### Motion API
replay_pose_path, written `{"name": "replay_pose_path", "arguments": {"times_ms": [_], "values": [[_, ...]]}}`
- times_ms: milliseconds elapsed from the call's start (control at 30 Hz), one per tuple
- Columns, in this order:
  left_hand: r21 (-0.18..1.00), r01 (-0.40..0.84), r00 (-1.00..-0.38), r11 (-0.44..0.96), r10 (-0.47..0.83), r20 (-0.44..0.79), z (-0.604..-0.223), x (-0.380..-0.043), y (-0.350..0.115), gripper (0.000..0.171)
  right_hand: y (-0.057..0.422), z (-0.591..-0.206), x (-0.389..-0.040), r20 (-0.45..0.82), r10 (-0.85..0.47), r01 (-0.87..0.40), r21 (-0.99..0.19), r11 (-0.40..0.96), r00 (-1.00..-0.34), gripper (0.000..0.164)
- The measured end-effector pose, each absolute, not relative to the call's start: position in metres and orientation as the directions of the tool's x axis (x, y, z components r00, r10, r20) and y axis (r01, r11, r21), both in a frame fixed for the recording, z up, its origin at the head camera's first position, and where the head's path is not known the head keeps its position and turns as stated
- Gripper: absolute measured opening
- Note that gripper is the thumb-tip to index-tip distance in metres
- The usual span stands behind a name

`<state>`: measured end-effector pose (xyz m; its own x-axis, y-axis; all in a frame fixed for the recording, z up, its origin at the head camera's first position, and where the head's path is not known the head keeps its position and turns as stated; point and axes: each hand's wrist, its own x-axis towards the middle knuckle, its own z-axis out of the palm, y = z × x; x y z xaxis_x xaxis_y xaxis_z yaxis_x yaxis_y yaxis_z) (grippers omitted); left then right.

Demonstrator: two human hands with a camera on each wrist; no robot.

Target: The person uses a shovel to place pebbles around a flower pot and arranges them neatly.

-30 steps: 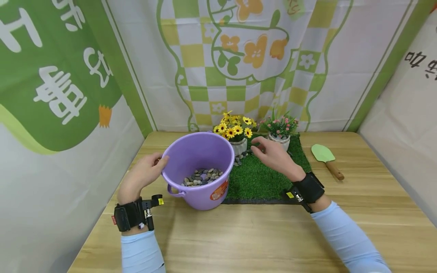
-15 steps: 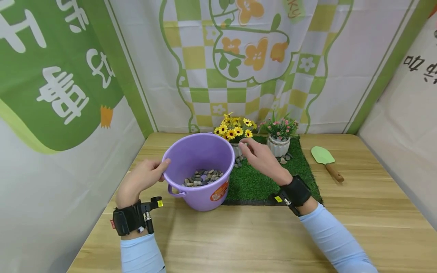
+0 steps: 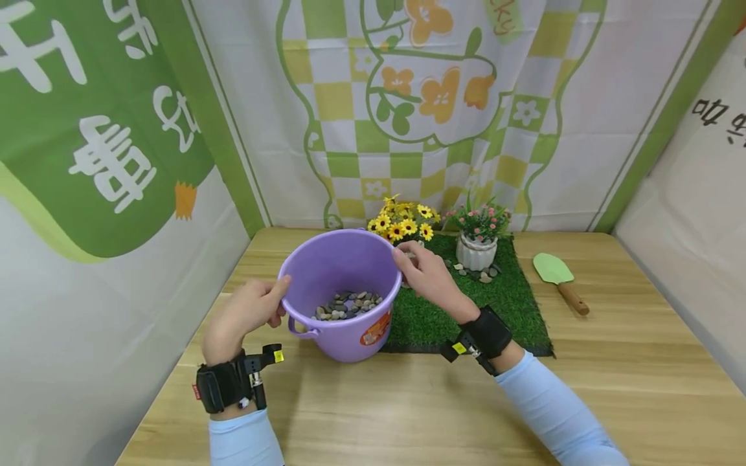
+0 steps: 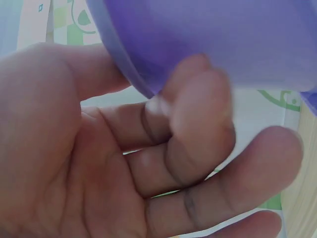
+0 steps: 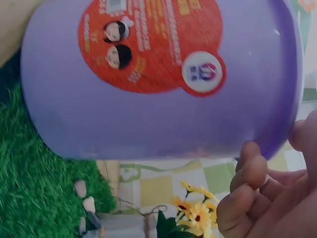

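Observation:
A purple bucket [image 3: 350, 340] with a red sticker stands at the left edge of the green turf mat [image 3: 466, 317]. Grey and tan pebbles [image 3: 344, 304] cover part of its bottom. My left hand [image 3: 245, 314] pinches the left side of the rim, thumb over it; in the left wrist view the fingers [image 4: 203, 119] curl against the outer wall. On the opposite side, my right hand [image 3: 428, 278] pinches the rim between thumb and fingers. The right wrist view shows those fingertips [image 5: 250, 168] touching the outside of the bucket near the rim.
Behind the bucket are yellow flowers [image 3: 402, 223], their pot mostly hidden by my right hand. Pink flowers in a white pot [image 3: 476, 252] stand on the mat with loose pebbles [image 3: 485, 277] around. A green trowel [image 3: 562, 281] lies right of the mat. Printed cloth [image 3: 408, 162] hangs behind.
My right hand has moved left and down from near the flower pots to the bucket's right rim and taken hold of it. The left hand stays on the left rim.

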<state>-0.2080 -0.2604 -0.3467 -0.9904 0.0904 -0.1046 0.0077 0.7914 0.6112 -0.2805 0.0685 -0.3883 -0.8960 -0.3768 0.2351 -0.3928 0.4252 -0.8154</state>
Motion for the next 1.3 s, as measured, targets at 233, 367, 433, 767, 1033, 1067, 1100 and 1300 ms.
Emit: {"name": "replay_pose_path", "arguments": {"times_ms": [233, 367, 433, 767, 1033, 1067, 1100, 1300], "values": [[0.638, -0.046, -0.995, 0.768, 0.024, -0.101, -0.352, -0.204, -0.258, 0.059, 0.062, -0.394, -0.279, 0.217, -0.359, -0.342, -0.878, 0.335, -0.908, 0.054], [0.645, -0.072, -0.995, 0.761, -0.006, -0.104, -0.353, -0.206, -0.257, 0.052, 0.061, -0.391, -0.278, 0.2, -0.364, -0.302, -0.921, 0.248, -0.91, 0.05], [0.657, -0.095, -0.993, 0.748, -0.026, -0.114, -0.352, -0.207, -0.256, 0.049, 0.06, -0.391, -0.279, 0.191, -0.359, -0.276, -0.94, 0.202, -0.914, 0.05], [0.683, -0.134, -0.99, 0.718, -0.072, -0.118, -0.352, -0.21, -0.257, 0.045, 0.057, -0.39, -0.281, 0.146, -0.338, -0.183, -0.98, 0.078, -0.93, 0.049], [0.729, -0.126, -0.992, 0.673, -0.074, -0.103, -0.347, -0.215, -0.26, 0.044, 0.052, -0.384, -0.282, 0.145, -0.311, -0.175, -0.982, 0.07, -0.939, 0.042], [0.731, -0.124, -0.992, 0.671, -0.079, -0.096, -0.346, -0.216, -0.261, 0.044, 0.051, -0.383, -0.283, 0.147, -0.312, -0.175, -0.982, 0.065, -0.939, 0.042], [0.732, -0.127, -0.992, 0.67, -0.084, -0.096, -0.345, -0.217, -0.262, 0.044, 0.05, -0.382, -0.284, 0.149, -0.316, -0.176, -0.983, 0.058, -0.937, 0.042], [0.722, -0.144, -0.989, 0.676, -0.123, -0.082, -0.337, -0.223, -0.268, 0.044, 0.042, -0.377, -0.291, 0.137, -0.341, -0.146, -0.989, -0.001, -0.93, 0.041]]}}
